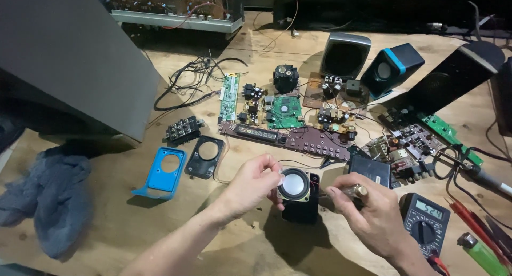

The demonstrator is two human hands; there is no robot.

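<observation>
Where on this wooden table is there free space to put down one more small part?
Bare wood lies between the grey cloth and the left hand, below the blue frame. The area from the green circuit board to the multimeter is crowded with boards, wires and speakers.

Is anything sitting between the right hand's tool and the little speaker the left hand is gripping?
Nothing visible does. The right hand holds its small tool just right of the speaker, with only bare table between; the left hand grips the speaker's opposite side.

Blue faceplate (161, 173), grey cloth (50, 198)
</observation>
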